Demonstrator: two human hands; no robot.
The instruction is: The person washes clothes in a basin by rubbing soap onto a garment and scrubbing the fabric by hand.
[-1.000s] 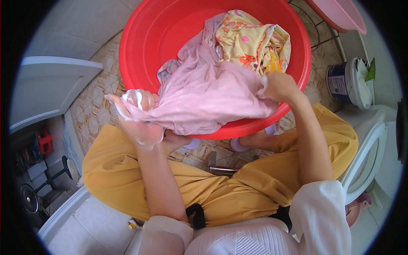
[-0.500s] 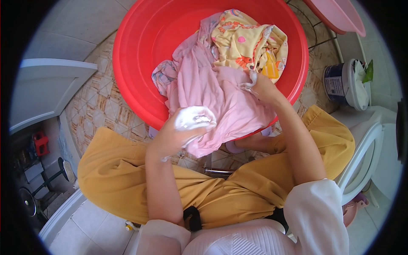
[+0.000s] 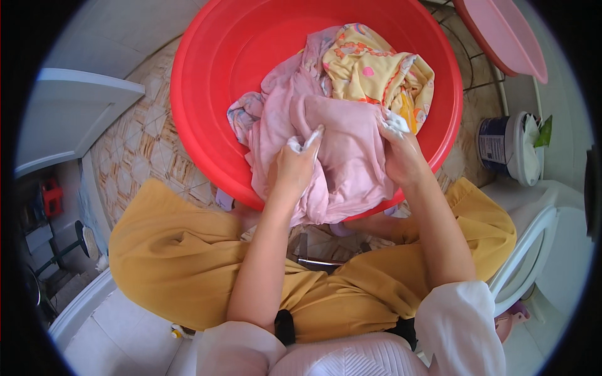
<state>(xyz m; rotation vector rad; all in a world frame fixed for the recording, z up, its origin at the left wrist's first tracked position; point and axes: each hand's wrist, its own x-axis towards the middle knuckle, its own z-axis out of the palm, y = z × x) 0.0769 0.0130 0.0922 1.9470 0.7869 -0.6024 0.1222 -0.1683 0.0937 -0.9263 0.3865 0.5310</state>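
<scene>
A wet pink garment [image 3: 351,144] lies bunched in a large red basin [image 3: 194,113], its near end draped over the rim. My left hand [image 3: 293,168], with white suds on its fingers, is closed on the garment's left part. On the other side, my right hand [image 3: 402,153], also sudsy, grips the right edge, and a stretch of pink cloth spans between the two. Beyond my right hand sits a yellow printed garment [image 3: 367,72], with an orange-yellow piece [image 3: 409,113] beside it. A patterned bit of cloth [image 3: 246,116] shows at the left of the heap.
A pink basin [image 3: 505,37] is at the upper right, above a dark blue-and-white bucket [image 3: 501,141]. The toilet [image 3: 527,257] stands close on my right. To the left is a white door [image 3: 81,113]. Patterned tiles [image 3: 141,150] surround the basin.
My left hand has moved up and right, from the garment's near edge onto its left part. My right hand has moved slightly down and right. The pink cloth between them is now raised.
</scene>
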